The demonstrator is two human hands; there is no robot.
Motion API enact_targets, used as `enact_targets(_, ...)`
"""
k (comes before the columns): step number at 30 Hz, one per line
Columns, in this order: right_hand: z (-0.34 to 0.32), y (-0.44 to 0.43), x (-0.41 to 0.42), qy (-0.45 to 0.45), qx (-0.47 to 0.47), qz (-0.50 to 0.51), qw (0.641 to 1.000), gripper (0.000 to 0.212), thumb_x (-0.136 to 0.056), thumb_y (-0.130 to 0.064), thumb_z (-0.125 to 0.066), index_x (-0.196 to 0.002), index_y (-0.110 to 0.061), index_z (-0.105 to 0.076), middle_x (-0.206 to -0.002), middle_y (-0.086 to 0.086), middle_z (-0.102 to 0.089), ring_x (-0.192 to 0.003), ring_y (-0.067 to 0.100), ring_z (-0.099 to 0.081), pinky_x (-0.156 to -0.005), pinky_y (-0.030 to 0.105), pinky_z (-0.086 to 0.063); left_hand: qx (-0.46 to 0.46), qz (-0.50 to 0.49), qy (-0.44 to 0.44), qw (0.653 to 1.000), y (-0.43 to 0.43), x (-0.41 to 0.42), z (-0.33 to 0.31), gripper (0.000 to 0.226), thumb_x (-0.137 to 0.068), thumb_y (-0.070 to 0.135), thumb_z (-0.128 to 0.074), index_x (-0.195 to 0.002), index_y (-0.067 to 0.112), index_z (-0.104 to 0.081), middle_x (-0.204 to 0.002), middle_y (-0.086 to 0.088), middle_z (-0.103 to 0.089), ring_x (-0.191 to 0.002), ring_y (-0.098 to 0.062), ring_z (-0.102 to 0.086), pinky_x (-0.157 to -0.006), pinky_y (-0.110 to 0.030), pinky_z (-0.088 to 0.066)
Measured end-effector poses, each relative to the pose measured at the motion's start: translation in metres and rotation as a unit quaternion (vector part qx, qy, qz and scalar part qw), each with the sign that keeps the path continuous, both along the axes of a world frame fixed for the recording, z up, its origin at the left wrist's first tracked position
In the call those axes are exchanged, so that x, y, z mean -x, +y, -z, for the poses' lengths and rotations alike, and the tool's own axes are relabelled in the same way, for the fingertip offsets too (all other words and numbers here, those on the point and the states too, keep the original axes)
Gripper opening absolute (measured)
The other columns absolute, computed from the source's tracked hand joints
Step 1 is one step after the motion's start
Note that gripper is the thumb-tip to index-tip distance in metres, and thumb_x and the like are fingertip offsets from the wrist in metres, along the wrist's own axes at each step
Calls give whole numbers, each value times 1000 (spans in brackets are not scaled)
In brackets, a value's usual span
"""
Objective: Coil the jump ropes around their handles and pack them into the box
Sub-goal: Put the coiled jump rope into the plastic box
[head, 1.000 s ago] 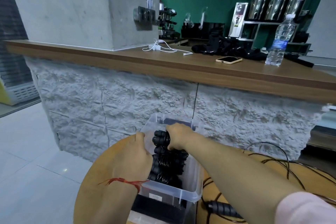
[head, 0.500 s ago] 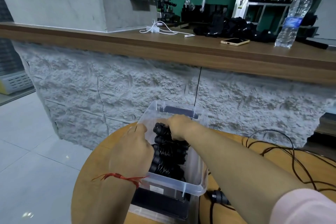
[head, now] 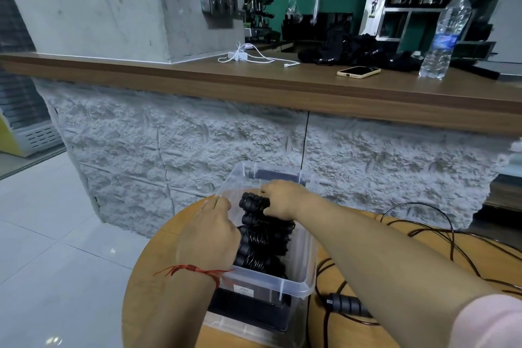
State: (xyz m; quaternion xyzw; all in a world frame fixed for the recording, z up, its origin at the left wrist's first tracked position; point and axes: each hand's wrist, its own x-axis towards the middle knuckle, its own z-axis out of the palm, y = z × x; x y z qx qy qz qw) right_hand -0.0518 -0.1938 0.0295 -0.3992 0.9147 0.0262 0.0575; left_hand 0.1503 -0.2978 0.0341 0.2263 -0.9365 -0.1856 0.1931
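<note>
Two hands work at a clear box (head: 293,285) on a round wooden table (head: 147,285), just short of a rough stone counter front. Open tiled floor (head: 50,248) spreads wide on the left, right up to the table's curved edge. The left hand (head: 210,237), a red thread (head: 195,270) on its wrist, rests over the box's left rim with its fingers curled down inside; whether they grip anything cannot be told. Coiled ropes (head: 261,246) lie stacked in the box, filling its middle, while the far end has a little bare room. The right hand (head: 282,199) reaches in from the right, fingers closed on the top coil (head: 252,203) near the far wall. Right of the box, a loose rope (head: 440,237) sprawls over the table, its handle (head: 344,304) just beside the box's near corner, under the right forearm.
</note>
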Motion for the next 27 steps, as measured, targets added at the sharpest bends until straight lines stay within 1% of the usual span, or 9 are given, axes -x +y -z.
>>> enact_targets(4, -17, 14, -8, 9, 15, 12, 1000, 51, -98, -35, -62, -146, -21, -53, -140, 6, -58, -123, 30, -60, -89, 41, -54, 9, 13, -3, 1000, 1, -2, -4, 34, -104, 8, -42, -134, 15, -56, -128, 4, -59, -98, -10, -42, -78, -21, -27)
enact_targets(6, -27, 25, -16, 16, 47, 22, 999, 49, -100, -43, -59, -144, -23, -54, -137, 4, -61, -120, 29, -61, -90, 41, -54, 23, 19, -11, 999, 4, -4, -6, 31, -107, 15, -41, -134, 17, -56, -130, 5, -58, -109, -13, -51, -87, -20, -35)
enact_targets(9, -47, 46, -33, 2, 136, 38, 990, 43, -100, -49, -59, -134, -23, -63, -128, 3, -67, -115, 27, -62, -91, 41, -55, 76, 14, -16, 997, 7, -9, -8, 27, -106, 29, -43, -128, 26, -57, -126, 10, -62, -121, -15, -55, -100, -32, -44)
enact_targets(13, -74, 92, -55, 13, 188, 54, 981, 45, -102, -49, -60, -142, -28, -59, -131, -2, -66, -116, 23, -61, -89, 37, -52, 101, 44, 52, 993, 35, -5, -23, 14, -102, 37, -50, -107, 31, -60, -104, 11, -65, -104, -18, -60, -90, -38, -49)
enact_targets(16, -87, 139, -72, 10, 231, 75, 970, 50, -103, -52, -59, -147, -28, -56, -140, -3, -63, -124, 23, -59, -99, 42, -52, 68, 100, 117, 986, 72, 1, -38, 2, -98, 31, -63, -98, 29, -64, -97, 10, -64, -99, -18, -59, -84, -41, -52)
enact_targets(18, -96, 174, -85, 12, 260, 99, 961, 50, -103, -52, -60, -147, -30, -56, -142, -5, -62, -128, 21, -57, -101, 39, -51, 44, 143, 134, 980, 97, 10, -45, 7, -98, 25, -66, -92, 27, -62, -94, 10, -59, -97, -19, -57, -82, -41, -52)
enact_targets(21, -103, 233, -108, 24, 280, 128, 951, 45, -103, -54, -61, -142, -31, -61, -135, -8, -64, -123, 17, -59, -97, 37, -51, 40, 210, 151, 965, 140, 18, -50, 13, -103, 22, -64, -91, 21, -59, -94, 4, -55, -95, -21, -52, -82, -39, -47)
enact_targets(24, -96, 292, -132, 30, 287, 165, 943, 40, -102, -53, -61, -136, -32, -64, -131, -11, -66, -121, 13, -60, -95, 33, -50, 20, 254, 143, 956, 182, 15, -42, 14, -107, 20, -56, -93, 19, -53, -93, 1, -54, -93, -20, -49, -75, -35, -40)
enact_targets(27, -80, 351, -156, 28, 296, 213, 931, 40, -102, -53, -60, -137, -34, -64, -130, -14, -66, -123, 12, -57, -98, 34, -50, 19, 282, 122, 952, 216, 9, -23, 12, -107, 17, -50, -96, 21, -48, -88, -2, -57, -88, -24, -53, -69, -38, -40)
